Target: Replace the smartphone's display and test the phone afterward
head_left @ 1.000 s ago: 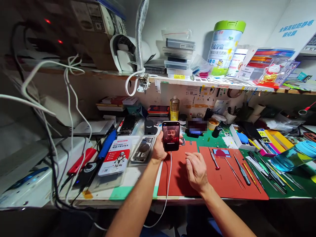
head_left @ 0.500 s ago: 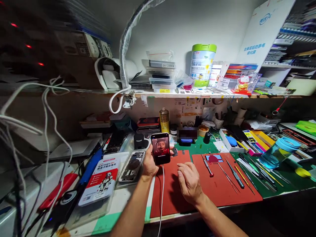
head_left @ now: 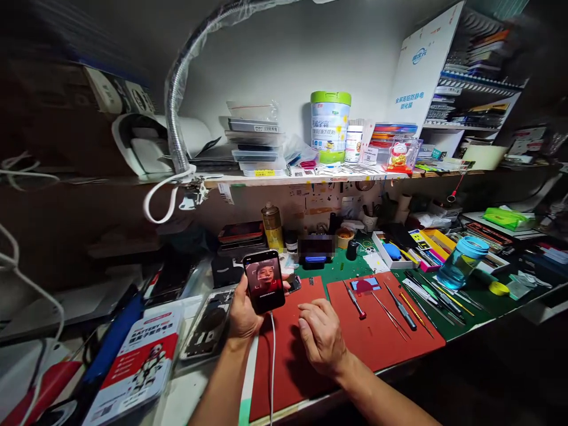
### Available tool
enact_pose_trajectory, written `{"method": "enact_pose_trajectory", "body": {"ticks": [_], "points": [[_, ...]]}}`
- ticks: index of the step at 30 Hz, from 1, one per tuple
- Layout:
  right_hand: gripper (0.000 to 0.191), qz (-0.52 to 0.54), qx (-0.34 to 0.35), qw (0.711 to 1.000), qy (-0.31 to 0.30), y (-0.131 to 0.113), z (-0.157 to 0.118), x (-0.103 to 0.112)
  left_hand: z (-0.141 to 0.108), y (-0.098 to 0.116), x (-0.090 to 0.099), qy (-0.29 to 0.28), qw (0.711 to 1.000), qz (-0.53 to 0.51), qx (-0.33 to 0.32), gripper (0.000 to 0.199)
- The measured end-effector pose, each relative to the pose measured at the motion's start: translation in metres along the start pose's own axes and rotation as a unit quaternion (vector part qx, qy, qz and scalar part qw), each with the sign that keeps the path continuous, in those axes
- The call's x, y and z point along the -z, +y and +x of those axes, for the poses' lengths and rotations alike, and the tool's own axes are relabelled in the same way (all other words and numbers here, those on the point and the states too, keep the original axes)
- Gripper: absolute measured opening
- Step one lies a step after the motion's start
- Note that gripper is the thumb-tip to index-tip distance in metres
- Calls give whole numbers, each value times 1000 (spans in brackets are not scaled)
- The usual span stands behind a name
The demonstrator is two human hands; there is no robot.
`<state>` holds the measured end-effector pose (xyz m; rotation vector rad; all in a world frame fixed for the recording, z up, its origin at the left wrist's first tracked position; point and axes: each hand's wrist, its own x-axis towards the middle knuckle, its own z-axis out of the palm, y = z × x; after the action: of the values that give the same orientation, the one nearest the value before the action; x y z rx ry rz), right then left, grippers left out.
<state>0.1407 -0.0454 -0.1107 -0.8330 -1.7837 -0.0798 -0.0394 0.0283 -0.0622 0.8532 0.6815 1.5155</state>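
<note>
My left hand point(head_left: 245, 316) is wrapped round a smartphone point(head_left: 264, 284), held upright over the left part of the red mat point(head_left: 290, 349). Its screen shows a face inside a scan frame. A white cable point(head_left: 272, 367) runs down from the phone's lower edge. To the phone's right, my right hand point(head_left: 322, 334) is curled in a loose fist above the mat, with nothing showing in it. A screwdriver point(head_left: 355, 300), tweezers point(head_left: 390, 313) and a grey-handled tool point(head_left: 402, 307) lie on the mat's right half.
An opened phone body point(head_left: 208, 325) and a battery package point(head_left: 137, 361) lie at left. On the right are a blue water bottle point(head_left: 461, 263) and a tray of tools point(head_left: 390, 254). A shelf edge point(head_left: 310, 179) with a large can point(head_left: 331, 127) runs above the bench.
The view has swung to the right, so everything sits further left in the picture. My left hand still holds the phone, now slightly tilted; my right hand stays curled.
</note>
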Motion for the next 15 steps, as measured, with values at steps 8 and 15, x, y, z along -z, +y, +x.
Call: {"method": "enact_pose_trajectory", "body": {"ticks": [8,15], "points": [[20,-43,0,999,-21,5,-2,-4,4,1,-1,10,999,-28,20,64],[27,-59,3,998,-36,6,1,-2,4,2,-5,4,1000,-18,1,66]]}}
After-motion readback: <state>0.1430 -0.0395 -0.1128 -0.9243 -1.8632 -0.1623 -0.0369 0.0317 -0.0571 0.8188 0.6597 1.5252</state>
